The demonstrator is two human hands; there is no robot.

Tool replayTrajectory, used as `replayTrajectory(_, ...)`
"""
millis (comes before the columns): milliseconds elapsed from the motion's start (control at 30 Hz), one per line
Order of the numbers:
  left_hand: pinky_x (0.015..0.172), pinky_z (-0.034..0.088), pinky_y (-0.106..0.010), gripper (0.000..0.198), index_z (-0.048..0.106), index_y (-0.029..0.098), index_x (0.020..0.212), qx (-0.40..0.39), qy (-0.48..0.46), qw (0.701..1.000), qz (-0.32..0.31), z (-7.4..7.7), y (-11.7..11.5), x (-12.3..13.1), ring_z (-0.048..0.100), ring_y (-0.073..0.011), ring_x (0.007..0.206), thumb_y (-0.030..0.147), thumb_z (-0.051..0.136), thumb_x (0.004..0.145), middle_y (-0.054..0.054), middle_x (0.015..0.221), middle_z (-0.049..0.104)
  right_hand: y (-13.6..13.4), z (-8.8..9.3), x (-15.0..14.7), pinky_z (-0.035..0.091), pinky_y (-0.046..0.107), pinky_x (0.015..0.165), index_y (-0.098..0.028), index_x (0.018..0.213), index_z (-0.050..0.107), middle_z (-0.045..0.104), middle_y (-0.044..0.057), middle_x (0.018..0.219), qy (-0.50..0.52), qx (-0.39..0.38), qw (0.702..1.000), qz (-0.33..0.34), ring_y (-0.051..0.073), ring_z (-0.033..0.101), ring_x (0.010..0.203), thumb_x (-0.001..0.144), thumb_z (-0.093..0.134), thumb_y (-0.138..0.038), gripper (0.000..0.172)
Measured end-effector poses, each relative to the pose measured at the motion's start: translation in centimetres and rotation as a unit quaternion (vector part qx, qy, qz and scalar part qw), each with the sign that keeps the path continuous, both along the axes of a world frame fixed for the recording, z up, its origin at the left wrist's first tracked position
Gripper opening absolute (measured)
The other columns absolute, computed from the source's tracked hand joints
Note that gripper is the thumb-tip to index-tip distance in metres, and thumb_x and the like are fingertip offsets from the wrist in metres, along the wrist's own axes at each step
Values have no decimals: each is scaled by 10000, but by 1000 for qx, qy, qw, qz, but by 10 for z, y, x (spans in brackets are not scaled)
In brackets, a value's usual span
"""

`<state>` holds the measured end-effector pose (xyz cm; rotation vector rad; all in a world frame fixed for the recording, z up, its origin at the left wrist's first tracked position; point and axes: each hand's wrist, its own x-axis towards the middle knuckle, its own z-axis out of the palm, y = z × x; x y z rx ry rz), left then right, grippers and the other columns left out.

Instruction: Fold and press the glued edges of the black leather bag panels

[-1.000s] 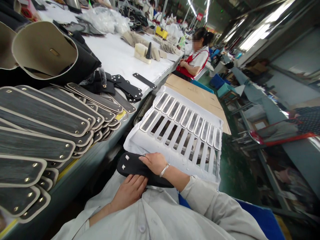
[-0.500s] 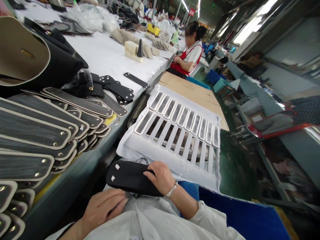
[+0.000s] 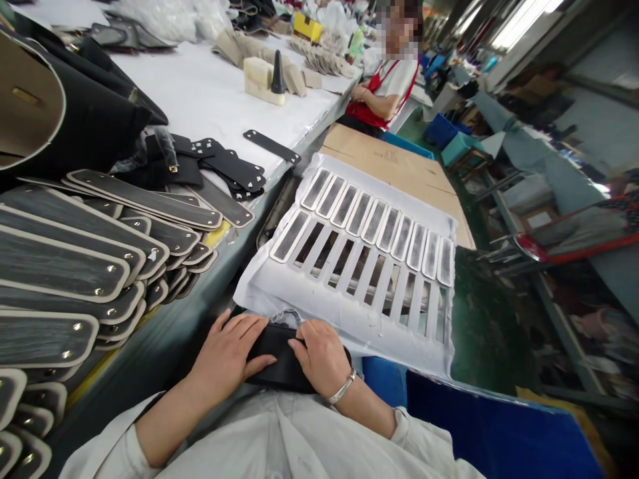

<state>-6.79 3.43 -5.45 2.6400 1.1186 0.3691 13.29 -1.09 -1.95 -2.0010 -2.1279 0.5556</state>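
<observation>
A black leather-like panel lies across my front at the bottom centre, its left end hidden under my left hand. My left hand is closed over that end, fingers along the far edge and thumb on top. From the other side my right hand, with a bracelet at the wrist, grips the panel's right part. Just beyond my hands rests a white slotted sheet carrying a row of grey strips with pale borders.
Stacked grey panels with pale edges and metal studs cover the left table edge. Behind them are a black bag and black straps. Cardboard extends past the sheet; a co-worker sits beyond. A blue bin stands at right.
My left hand has moved right and forward, from beside the panel onto its left end, covering the white squares there. My right hand keeps its grip. The camera view has shifted slightly.
</observation>
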Motion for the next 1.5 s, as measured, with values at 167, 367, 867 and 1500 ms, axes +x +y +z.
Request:
replayTrajectory(167, 912, 380, -411, 393, 566, 188, 1130, -38, -7, 999, -4, 4, 8, 0, 547, -228, 1001, 471, 444, 885, -70, 1096, 635, -6, -5, -4, 342, 387, 933, -208, 1082, 532, 554, 70, 1170, -28, 71, 997, 22, 220, 474, 1059, 846, 556, -283, 249)
replayTrajectory(367, 874, 432, -389, 342, 564, 171, 1154, -45, -3, 999, -25, 0, 13, -5, 539, -232, 1005, 358, 395, 924, -82, 1123, 626, -12, -15, -12, 119, 481, 1101, -160, 1344, 385, 380, 89, 1420, -34, 80, 983, 163, 259, 255, 1321, 844, 495, -509, 619)
replayTrajectory(867, 1077, 290, -362, 545, 441, 208, 1319, -423, -420, 784, 174, -20, -20, -47, 405, -244, 1264, 406, 556, 824, -65, 1378, 457, 0, -11, -37, 152, 459, 1094, -110, 1405, 287, 241, 105, 1484, -64, 34, 973, 217, 258, 177, 1362, 828, 394, -631, 784)
replayTrajectory(1500, 1006, 391, -370, 444, 559, 163, 1193, -307, -336, 837, 303, -20, -27, -39, 541, -227, 1125, 414, 448, 844, -89, 1219, 596, -4, -14, -30, 86, 510, 1103, -192, 1423, 268, 205, 11, 1497, -75, 41, 960, 267, 279, 105, 1377, 867, 333, -600, 693)
